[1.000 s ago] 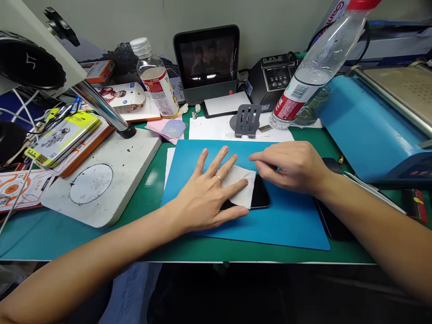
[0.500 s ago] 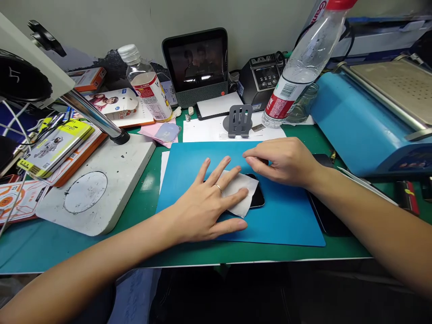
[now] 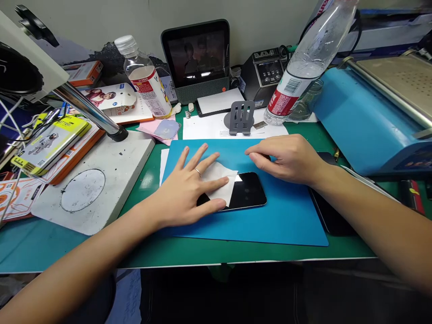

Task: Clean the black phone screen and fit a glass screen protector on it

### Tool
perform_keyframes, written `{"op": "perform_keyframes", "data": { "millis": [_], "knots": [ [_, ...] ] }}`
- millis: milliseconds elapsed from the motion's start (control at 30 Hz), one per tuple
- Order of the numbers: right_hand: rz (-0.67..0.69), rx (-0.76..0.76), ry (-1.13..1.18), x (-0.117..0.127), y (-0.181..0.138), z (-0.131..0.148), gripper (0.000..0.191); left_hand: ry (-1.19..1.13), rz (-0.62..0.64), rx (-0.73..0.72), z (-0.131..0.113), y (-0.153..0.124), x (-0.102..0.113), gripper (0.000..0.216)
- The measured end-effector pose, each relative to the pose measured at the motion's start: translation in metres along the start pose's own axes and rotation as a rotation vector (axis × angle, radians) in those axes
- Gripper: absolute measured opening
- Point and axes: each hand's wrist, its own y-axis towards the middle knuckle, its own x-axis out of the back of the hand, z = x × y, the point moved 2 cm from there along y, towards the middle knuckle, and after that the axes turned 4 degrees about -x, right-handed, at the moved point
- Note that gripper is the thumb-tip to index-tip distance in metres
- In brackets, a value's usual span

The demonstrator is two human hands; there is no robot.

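A black smartphone lies face up on a blue mat. Across its left part rests a white wipe, pressed down under the spread fingers of my left hand. A ring is on one finger of that hand. Above and right of the phone, my right hand is curled with thumb and index finger close together. Its other fingers are folded under, so anything inside it is hidden. That hand does not touch the phone.
Behind the mat stand a grey phone stand, a smart display and a tilted water bottle. A blue machine is at right, with a dark device under my right forearm. A white lamp base sits at left.
My left hand has slid left along the phone with the wipe, uncovering the phone's right part. My right hand stays nearly in place. The view has shifted slightly.
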Motion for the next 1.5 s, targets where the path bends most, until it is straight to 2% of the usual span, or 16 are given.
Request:
{"op": "perform_keyframes", "data": {
  "millis": [167, 300, 467, 733, 1033, 1333, 1500],
  "knots": [
    [0.031, -0.008, 0.010, 0.000, 0.000, -0.001, 0.027, 0.023, -0.044, -0.101, 0.005, 0.000, -0.002, 0.051],
    [0.074, 0.042, 0.056, 0.002, 0.000, 0.001, 0.028, -0.002, -0.099, -0.191, 0.008, 0.000, -0.005, 0.045],
    [0.070, 0.080, 0.084, 0.002, 0.000, 0.002, 0.027, -0.019, -0.059, -0.279, 0.001, 0.001, -0.005, 0.048],
    [0.076, 0.030, 0.094, 0.000, 0.002, 0.001, 0.027, -0.017, 0.043, -0.255, -0.019, 0.008, -0.012, 0.053],
    [0.077, 0.032, 0.136, 0.003, 0.001, 0.002, 0.028, 0.048, 0.053, -0.180, -0.002, -0.001, -0.003, 0.051],
    [0.091, 0.013, 0.154, -0.001, 0.001, -0.001, 0.029, 0.024, 0.117, -0.280, -0.020, 0.012, -0.012, 0.047],
    [0.058, 0.022, 0.159, 0.001, 0.001, -0.001, 0.029, 0.018, 0.103, -0.225, -0.004, 0.003, -0.003, 0.043]
  ]
}}
